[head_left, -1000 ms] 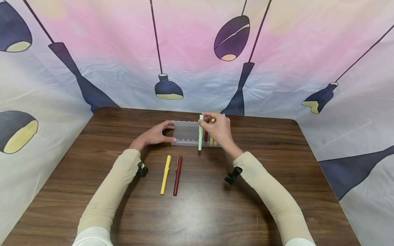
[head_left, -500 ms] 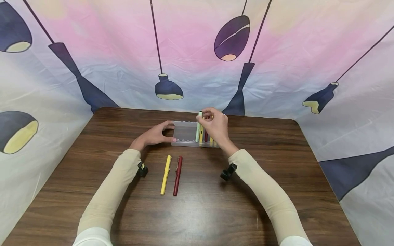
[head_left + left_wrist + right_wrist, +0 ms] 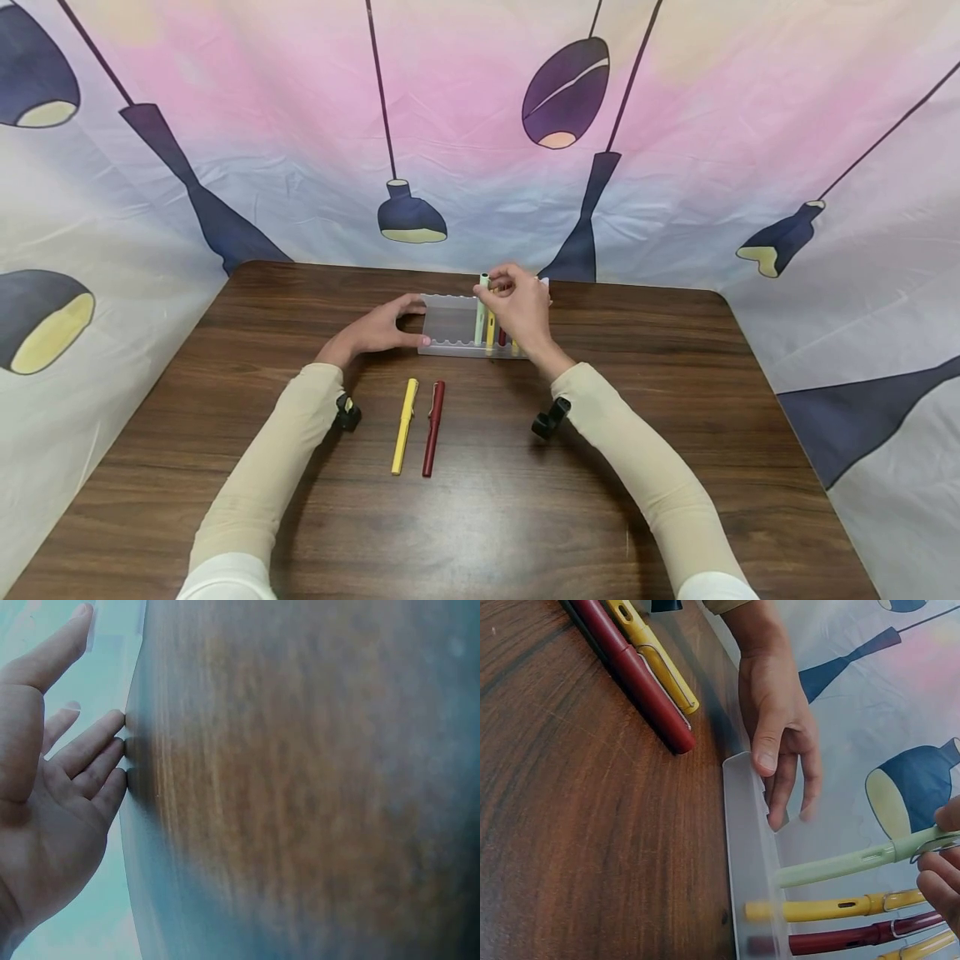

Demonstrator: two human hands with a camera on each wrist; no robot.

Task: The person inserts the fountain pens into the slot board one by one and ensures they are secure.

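My right hand [image 3: 522, 307] pinches a pale green pen [image 3: 481, 317] near its upper end. The pen's lower end is at the notched front wall of a clear plastic pen rack [image 3: 450, 350]; in the right wrist view it lies alongside a yellow pen [image 3: 817, 909] and a dark red pen [image 3: 847, 941]. Another yellow pen [image 3: 922, 949] lies beyond these, partly cut off. My left hand [image 3: 378, 327] holds the rack's left end, thumb at the front corner and fingers at the back. Some of the racked pens are hidden behind my right hand.
A loose yellow pen [image 3: 404, 427] and a loose dark red pen [image 3: 433, 429] lie side by side on the brown wooden table [image 3: 480, 525], nearer than the rack. A printed cloth [image 3: 300, 167] hangs behind the table's far edge.
My right hand has moved slightly left with the green pen, whose lower end went from in front of the rack to its front wall. My left hand and the loose pens stayed put.
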